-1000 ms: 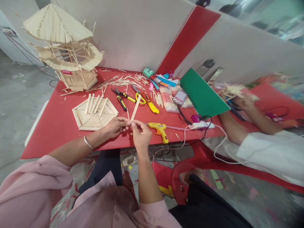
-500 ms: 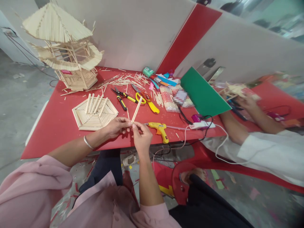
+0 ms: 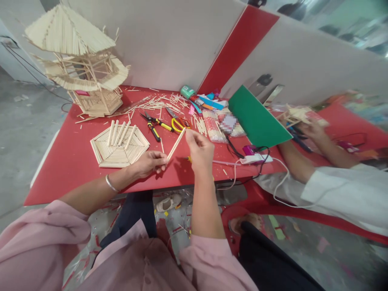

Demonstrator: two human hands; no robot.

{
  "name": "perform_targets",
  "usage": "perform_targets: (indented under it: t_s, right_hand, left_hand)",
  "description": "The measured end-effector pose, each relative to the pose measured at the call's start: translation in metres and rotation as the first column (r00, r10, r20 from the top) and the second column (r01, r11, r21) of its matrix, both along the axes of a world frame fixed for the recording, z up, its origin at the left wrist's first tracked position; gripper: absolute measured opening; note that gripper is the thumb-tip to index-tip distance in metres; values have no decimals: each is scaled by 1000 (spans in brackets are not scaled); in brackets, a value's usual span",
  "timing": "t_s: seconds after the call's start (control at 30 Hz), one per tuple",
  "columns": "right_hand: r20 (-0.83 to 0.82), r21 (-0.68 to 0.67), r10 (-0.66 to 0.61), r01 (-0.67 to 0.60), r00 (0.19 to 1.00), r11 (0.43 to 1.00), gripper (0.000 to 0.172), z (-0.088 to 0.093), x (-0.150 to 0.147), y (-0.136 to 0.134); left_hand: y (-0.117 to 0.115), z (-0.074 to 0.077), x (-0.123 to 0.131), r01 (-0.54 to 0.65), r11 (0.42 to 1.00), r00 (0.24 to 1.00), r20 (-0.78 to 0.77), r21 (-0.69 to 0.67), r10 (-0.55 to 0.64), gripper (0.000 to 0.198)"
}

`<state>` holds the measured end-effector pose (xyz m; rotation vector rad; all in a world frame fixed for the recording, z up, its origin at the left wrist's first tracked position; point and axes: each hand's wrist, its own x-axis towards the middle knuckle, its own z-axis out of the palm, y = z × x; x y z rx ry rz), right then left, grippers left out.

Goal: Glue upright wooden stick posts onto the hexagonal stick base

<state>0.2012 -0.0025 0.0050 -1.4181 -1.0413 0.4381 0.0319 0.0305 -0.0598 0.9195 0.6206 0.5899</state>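
Between my two hands runs a pair of thin wooden sticks (image 3: 176,146), slanting up to the right above the table. My left hand (image 3: 152,162) pinches their lower end, and my right hand (image 3: 200,149) has its thumb and fingers closed on the upper end. Left of them lies an octagon-like panel of wooden sticks (image 3: 119,151), with several short sticks (image 3: 121,133) resting across it. A yellow glue gun (image 3: 189,159) is mostly hidden behind my right hand. Black-and-yellow cutters (image 3: 156,124) and yellow-handled scissors (image 3: 176,121) lie just beyond.
A stick-built pavilion model (image 3: 87,76) stands at the back left of the red table (image 3: 66,161). Loose sticks (image 3: 157,101), a green bottle (image 3: 187,91), stick packs (image 3: 214,127), a green board (image 3: 257,117) and a power strip (image 3: 256,159) lie beyond. A co-worker's arm (image 3: 303,169) is at right.
My right hand has moved up and right, from the sticks' lower end to their upper end, and now covers most of the glue gun. My left hand keeps its pinch.
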Motion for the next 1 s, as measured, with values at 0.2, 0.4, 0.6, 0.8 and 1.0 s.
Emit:
perform_targets:
  t_s: [0.2,0.4,0.6,0.8,1.0]
  right_hand:
    - [-63,-55,126,-129,990,990,30,10,10,19]
    - [16,-74,142,-140,990,987,24,10,14,16]
    - [230,-15,110,-109,967,994,19,14,18,7]
    - [171,-97,135,-120,976,988,22,13,21,4]
    - [185,-90,107,-91,977,992,24,13,23,4]
  left_hand:
    - [-1,0,1,22,1000,1000,-13,-2,-22,42]
    - [0,-1,1,38,999,999,-21,-2,-38,41]
    - [1,-5,0,52,999,998,-29,-7,-52,38]
    - [1,-5,-1,102,995,995,-22,16,-102,43]
    - [1,-7,-1,115,993,992,-41,-8,-115,42]
